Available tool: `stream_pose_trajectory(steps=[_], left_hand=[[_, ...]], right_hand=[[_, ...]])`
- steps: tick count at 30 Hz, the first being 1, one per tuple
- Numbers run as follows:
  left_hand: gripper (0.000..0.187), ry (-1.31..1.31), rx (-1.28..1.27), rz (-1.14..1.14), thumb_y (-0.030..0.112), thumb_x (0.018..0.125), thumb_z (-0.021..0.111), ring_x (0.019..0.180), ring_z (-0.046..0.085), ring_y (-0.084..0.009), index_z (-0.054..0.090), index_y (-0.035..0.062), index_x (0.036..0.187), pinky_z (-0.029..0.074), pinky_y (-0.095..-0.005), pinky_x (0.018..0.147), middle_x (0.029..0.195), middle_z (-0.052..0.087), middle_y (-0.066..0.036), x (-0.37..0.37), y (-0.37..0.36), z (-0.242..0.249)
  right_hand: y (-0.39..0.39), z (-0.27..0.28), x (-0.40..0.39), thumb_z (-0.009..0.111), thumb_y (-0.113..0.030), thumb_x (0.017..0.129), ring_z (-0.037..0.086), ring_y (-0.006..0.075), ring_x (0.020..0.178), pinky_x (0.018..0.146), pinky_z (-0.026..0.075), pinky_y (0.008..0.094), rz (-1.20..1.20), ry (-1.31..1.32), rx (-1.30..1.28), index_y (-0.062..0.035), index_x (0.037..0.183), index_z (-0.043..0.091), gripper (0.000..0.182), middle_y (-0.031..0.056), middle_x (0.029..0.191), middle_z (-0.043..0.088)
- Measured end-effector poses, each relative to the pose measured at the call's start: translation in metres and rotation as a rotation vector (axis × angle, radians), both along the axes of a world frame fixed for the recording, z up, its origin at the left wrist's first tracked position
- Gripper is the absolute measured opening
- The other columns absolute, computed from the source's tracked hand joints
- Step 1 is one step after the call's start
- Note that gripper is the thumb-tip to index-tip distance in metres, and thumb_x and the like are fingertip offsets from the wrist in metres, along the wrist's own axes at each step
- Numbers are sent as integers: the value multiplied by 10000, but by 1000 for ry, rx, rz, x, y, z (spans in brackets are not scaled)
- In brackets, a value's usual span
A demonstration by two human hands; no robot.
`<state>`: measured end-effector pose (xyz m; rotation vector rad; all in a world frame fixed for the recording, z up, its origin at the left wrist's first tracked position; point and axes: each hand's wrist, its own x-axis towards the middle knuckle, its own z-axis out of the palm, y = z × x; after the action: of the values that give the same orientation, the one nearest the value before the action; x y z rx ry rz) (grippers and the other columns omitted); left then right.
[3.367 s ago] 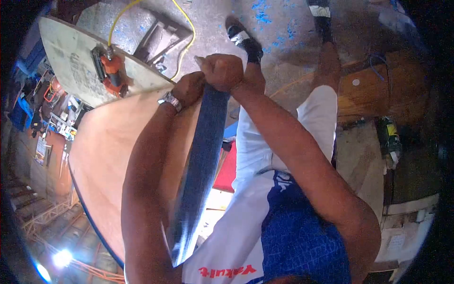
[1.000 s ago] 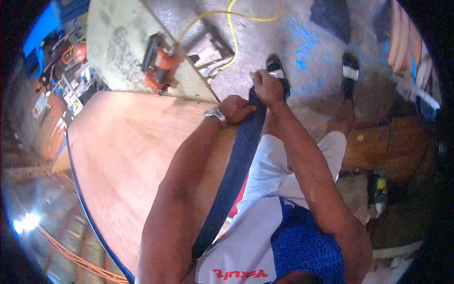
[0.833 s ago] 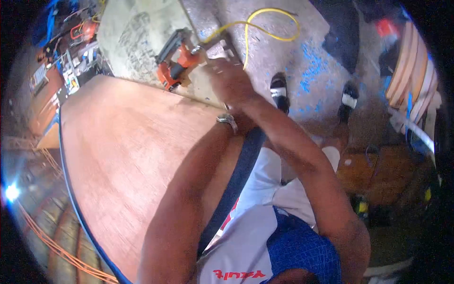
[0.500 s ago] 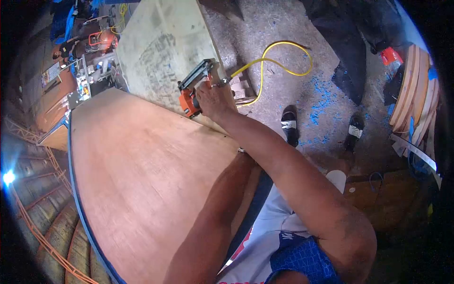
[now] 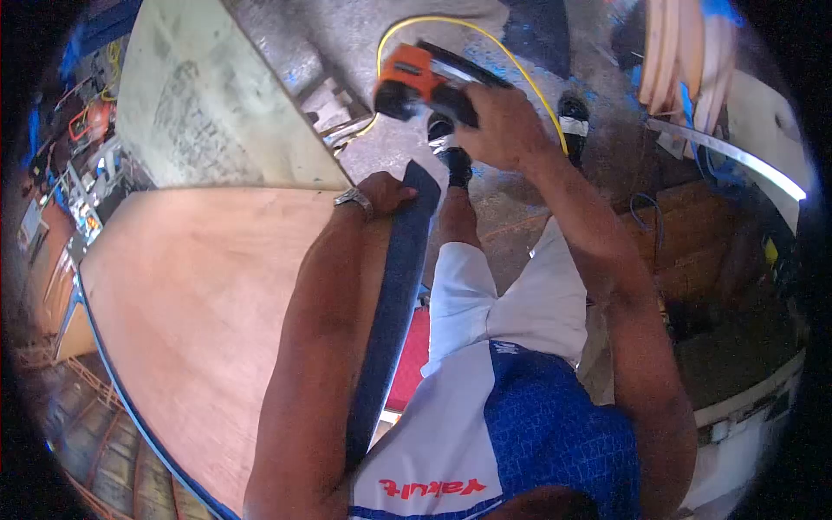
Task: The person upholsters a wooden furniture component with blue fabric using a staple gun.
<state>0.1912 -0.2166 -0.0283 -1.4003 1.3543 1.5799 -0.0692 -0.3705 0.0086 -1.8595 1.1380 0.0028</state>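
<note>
**Nailer lifted, strip pinned at the board's edge**

The right hand [image 5: 503, 130] grips the orange nailer [image 5: 422, 82] in the air above the floor, its yellow hose [image 5: 386, 39] trailing behind. The left hand [image 5: 386, 191] presses the end of the blue strip [image 5: 394, 295] against the edge of the plywood board [image 5: 199, 303], fingers closed on it.

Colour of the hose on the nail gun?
Yellow hose, running from the orange nail gun in the right hand; head view.
</note>
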Motion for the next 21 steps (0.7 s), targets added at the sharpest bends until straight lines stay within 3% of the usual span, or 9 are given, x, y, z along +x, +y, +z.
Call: stream_pose_trajectory(steps=[2,3,4,6,8,9,13,16,21], left_hand=[[596,82,13,24,578,922,510,973,666,-409,754,34,933,489,-467,913,971,704,-242,-5,7,-2],[594,27,98,294,587,894,555,947,683,-383,751,30,959,497,-441,894,948,707,-242,-5,14,-2],[563,7,86,247,562,899,577,934,690,-354,750,31,974,499,-428,889,950,715,-226,-1,14,-4],[503,-32,65,157,511,909,621,908,704,-296,748,34,1002,502,-402,880,956,732,-193,1,12,-11],[491,-16,36,118,514,896,635,918,704,-288,753,50,1004,503,-397,884,967,734,-186,5,21,-18],[485,-10,13,98,516,890,642,923,704,-284,755,58,1006,503,-394,886,972,735,-182,6,19,-21],[431,-12,17,81,485,875,663,967,694,-269,759,91,1023,498,-377,917,1007,737,-160,9,25,-26],[401,-95,71,105,452,877,658,980,690,-267,753,96,1035,500,-378,924,1014,738,-151,3,19,-22],[372,-66,-5,142,401,874,644,993,691,-297,746,77,1024,513,-399,904,1011,730,-176,9,24,-26]], right_hand=[[21,7,-44,679,-353,827,669,408,859,780,510,445,-132,16,113,-3,985,625,388,187,854,688],[32,9,-58,668,-382,853,671,376,819,756,512,422,-200,-140,153,-3,993,620,407,166,827,682],[43,9,-64,657,-410,878,673,344,779,731,514,399,-268,-300,183,-2,1000,615,428,145,801,677],[56,-1,-77,640,-445,914,662,274,716,686,513,364,-308,-447,490,-9,1005,609,447,104,758,659],[68,-9,-88,628,-456,936,636,196,671,643,508,339,-253,-402,1062,-21,999,607,440,65,726,636],[69,0,-85,589,-538,948,605,137,638,588,496,317,-314,-363,1229,-45,970,616,494,44,719,627],[88,-12,-64,514,-687,913,601,135,620,568,493,318,-281,-293,1489,-41,937,615,654,39,688,612],[106,-36,-50,542,-720,875,627,163,638,558,518,326,-304,-291,1573,-41,937,678,695,70,742,641],[97,-45,-22,520,-713,895,586,122,609,568,492,312,-177,-326,1530,-28,959,646,700,12,668,583]])
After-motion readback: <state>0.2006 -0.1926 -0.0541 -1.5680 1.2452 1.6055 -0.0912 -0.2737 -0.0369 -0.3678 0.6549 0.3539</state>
